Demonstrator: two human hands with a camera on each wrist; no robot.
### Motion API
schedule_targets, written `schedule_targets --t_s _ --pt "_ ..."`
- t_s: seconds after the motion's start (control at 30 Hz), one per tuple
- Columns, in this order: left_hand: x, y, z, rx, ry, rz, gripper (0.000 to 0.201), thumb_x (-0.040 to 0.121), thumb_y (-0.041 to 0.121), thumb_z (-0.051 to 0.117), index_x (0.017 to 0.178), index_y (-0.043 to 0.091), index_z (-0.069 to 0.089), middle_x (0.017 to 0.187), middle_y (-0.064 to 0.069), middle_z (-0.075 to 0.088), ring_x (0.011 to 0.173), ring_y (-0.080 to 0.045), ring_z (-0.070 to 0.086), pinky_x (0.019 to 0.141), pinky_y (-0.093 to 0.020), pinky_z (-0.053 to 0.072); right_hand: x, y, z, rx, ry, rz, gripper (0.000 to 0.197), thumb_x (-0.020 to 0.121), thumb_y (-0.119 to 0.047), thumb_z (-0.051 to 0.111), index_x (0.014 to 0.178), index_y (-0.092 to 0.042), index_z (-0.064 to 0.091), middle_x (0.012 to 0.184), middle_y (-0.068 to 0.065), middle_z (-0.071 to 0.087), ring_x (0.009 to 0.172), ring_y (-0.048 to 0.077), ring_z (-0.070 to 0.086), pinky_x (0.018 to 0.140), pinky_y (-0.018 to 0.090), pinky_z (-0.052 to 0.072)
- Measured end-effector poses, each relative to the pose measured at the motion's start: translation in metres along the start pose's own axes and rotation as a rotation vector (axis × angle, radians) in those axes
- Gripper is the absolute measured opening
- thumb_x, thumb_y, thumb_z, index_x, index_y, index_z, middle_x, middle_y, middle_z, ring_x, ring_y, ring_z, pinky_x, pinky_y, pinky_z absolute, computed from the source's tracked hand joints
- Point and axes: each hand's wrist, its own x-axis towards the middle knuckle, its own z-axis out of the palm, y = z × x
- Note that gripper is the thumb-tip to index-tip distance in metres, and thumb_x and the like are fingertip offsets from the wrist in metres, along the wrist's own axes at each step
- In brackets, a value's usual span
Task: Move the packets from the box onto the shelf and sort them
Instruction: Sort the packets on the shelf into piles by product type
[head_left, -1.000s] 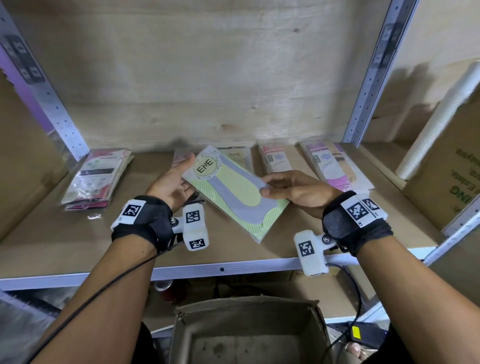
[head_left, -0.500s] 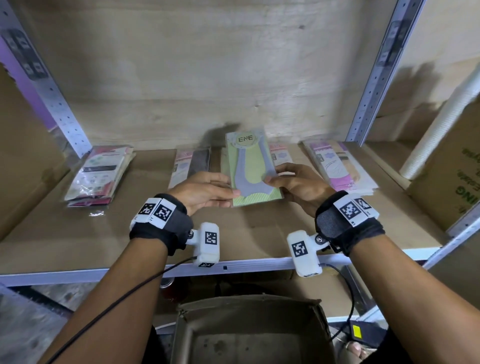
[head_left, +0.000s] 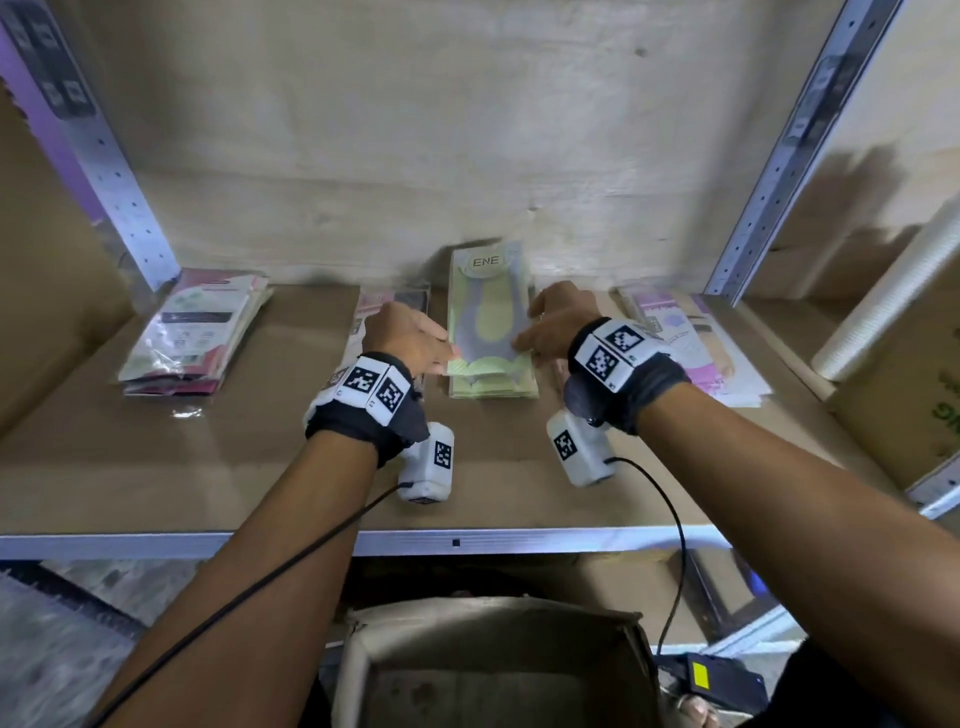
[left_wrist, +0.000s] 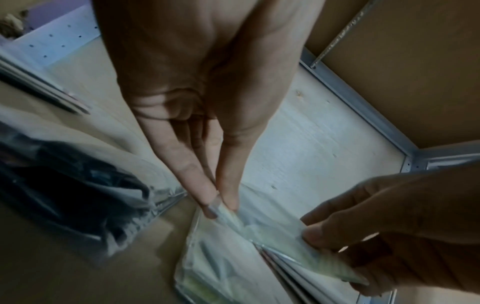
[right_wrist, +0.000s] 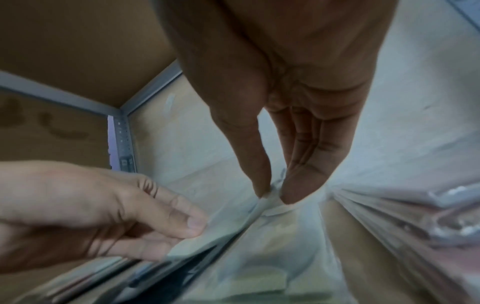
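Green ENE packet (head_left: 491, 306), long axis toward the back wall, held above the green stack (head_left: 493, 387), pinched at its near corners by left hand (head_left: 408, 340) and right hand (head_left: 558, 325).

Bay backed by a pale, unpainted plywood wall (head_left: 415, 130). Perforated grey metal uprights stand at left (head_left: 111, 171) and right (head_left: 779, 156). Brown cardboard panels (head_left: 47, 270) flank the bay. A mottled grey floor (head_left: 57, 649) is visible below. Lighting is even and dim.
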Motion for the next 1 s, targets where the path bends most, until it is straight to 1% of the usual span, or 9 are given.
schedule_targets --t_s 0.1,0.17,0.3,0.37,0.47,0.6,0.7,0.83,1.0 --pt "0.003 0.003 0.003 0.053 0.012 -0.028 0.028 0.078 -0.006 0.080 0.105 -0.010 0.071 0.100 -0.029 0.073 0.091 -0.035 0.074 0.091 -0.045 0.059 0.004 -0.003 0.002 -0.142 -0.013 0.011 0.058 0.067 -0.020 0.088 0.115 -0.003 0.059 0.112 0.017 0.065 0.097 0.028 0.068 0.085 0.044 0.058" --pt "0.003 0.002 0.007 0.127 0.001 -0.019 0.023 0.080 -0.004 0.078 0.102 -0.009 0.073 0.100 -0.027 0.073 0.094 -0.034 0.074 0.092 -0.046 0.058 0.006 -0.006 0.003 -0.214 -0.033 0.016 0.057 0.072 -0.018 0.085 0.119 0.001 0.057 0.119 0.017 0.064 0.105 0.028 0.065 0.091 0.044 0.056" --pt "0.004 0.002 0.013 0.233 -0.007 -0.038 0.023 0.079 -0.001 0.080 0.101 -0.007 0.073 0.101 -0.024 0.073 0.096 -0.034 0.073 0.091 -0.045 0.059 0.007 -0.009 0.004 -0.333 -0.068 0.051 0.082 0.079 -0.021 0.081 0.144 0.002 0.036 0.141 0.019 0.048 0.131 0.031 0.049 0.102 0.036 0.047" --pt "0.005 0.001 0.015 0.291 -0.017 -0.016 0.017 0.082 0.002 0.076 0.098 -0.004 0.075 0.099 -0.020 0.075 0.095 -0.032 0.074 0.089 -0.044 0.060 0.006 -0.009 0.004 -0.359 -0.067 0.041 0.089 0.081 -0.022 0.080 0.149 0.002 0.027 0.145 0.019 0.045 0.133 0.030 0.047 0.092 0.030 0.045" --pt "0.006 -0.001 0.017 0.356 0.004 0.009 0.015 0.082 0.007 0.073 0.095 -0.001 0.076 0.096 -0.017 0.076 0.092 -0.030 0.074 0.087 -0.044 0.060 0.003 -0.008 0.005 -0.372 -0.093 0.044 0.098 0.080 -0.021 0.081 0.150 0.003 0.017 0.147 0.021 0.042 0.132 0.031 0.048 0.101 0.034 0.047" --pt "0.008 0.003 0.021 0.390 0.048 -0.032 0.026 0.076 0.003 0.082 0.099 -0.004 0.074 0.100 -0.021 0.074 0.093 -0.035 0.074 0.086 -0.043 0.061 0.008 -0.009 0.005 -0.392 -0.103 0.046 0.094 0.075 -0.024 0.085 0.145 0.005 0.029 0.141 0.021 0.049 0.126 0.031 0.053 0.100 0.038 0.049" --pt "0.008 0.006 0.024 0.427 0.038 -0.081 0.037 0.072 -0.001 0.086 0.105 -0.007 0.071 0.104 -0.023 0.073 0.093 -0.036 0.073 0.086 -0.043 0.060 0.012 -0.006 0.009 -0.418 -0.093 0.053 0.099 0.074 -0.027 0.085 0.148 0.002 0.026 0.146 0.019 0.043 0.131 0.031 0.048 0.102 0.038 0.047" --pt "0.010 0.005 0.026 0.503 0.041 -0.079 0.038 0.071 -0.002 0.086 0.105 -0.007 0.070 0.104 -0.020 0.073 0.092 -0.035 0.074 0.085 -0.043 0.061 0.017 -0.002 0.016 -0.405 -0.082 0.026 0.076 0.076 -0.025 0.083 0.135 0.001 0.043 0.132 0.017 0.052 0.122 0.033 0.055 0.093 0.034 0.050" --pt "0.010 0.004 0.027 0.604 0.079 -0.030 0.031 0.075 0.003 0.083 0.104 -0.003 0.071 0.103 -0.017 0.074 0.093 -0.031 0.073 0.084 -0.040 0.061 0.016 -0.004 0.018 -0.453 -0.091 0.054 0.076 0.066 -0.029 0.090 0.125 0.000 0.051 0.123 0.017 0.060 0.112 0.030 0.062 0.088 0.035 0.055"
